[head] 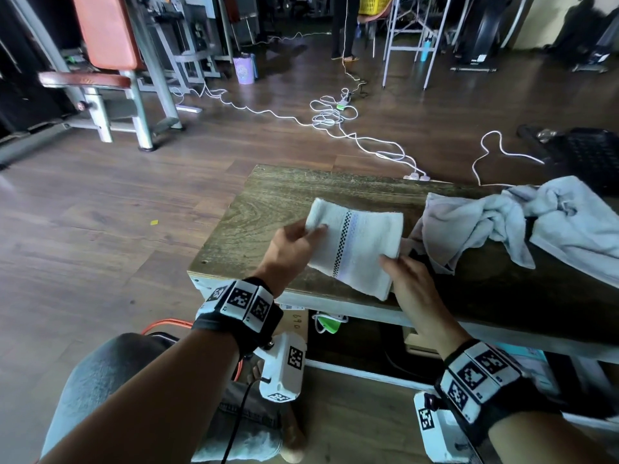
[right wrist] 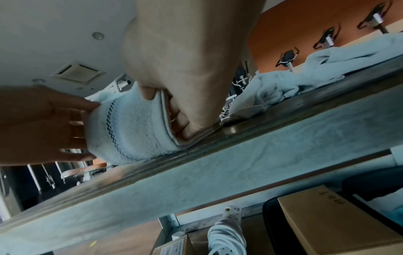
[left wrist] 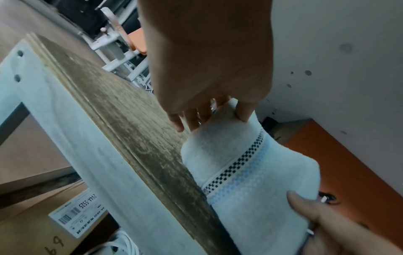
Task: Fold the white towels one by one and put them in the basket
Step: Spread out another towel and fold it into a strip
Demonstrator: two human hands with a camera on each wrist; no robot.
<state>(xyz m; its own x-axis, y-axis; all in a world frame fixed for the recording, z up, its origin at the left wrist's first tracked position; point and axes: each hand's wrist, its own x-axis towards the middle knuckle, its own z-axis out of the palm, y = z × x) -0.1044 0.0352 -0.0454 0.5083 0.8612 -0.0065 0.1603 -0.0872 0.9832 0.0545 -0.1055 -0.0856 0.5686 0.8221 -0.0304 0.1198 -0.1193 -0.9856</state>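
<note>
A folded white towel [head: 360,242] with a black checkered stripe lies tilted near the front edge of the wooden table [head: 254,209]. My left hand [head: 310,231] pinches its left end, thumb on top and fingers beneath. My right hand [head: 397,262] grips its near right edge. The left wrist view shows the left hand [left wrist: 216,119] pinching the towel [left wrist: 250,172] just above the tabletop. In the right wrist view the right hand [right wrist: 165,112] has its thumb over the towel [right wrist: 130,129] and its fingers tucked inside the layers. No basket shows on the table.
A crumpled heap of unfolded pale towels [head: 502,222] covers the table's right side, close to the folded one. Cardboard boxes [right wrist: 327,224] and a power strip [right wrist: 229,229] sit under the table. White cables [head: 328,118] trail over the floor beyond, and a yellow crate [head: 373,3] stands far back.
</note>
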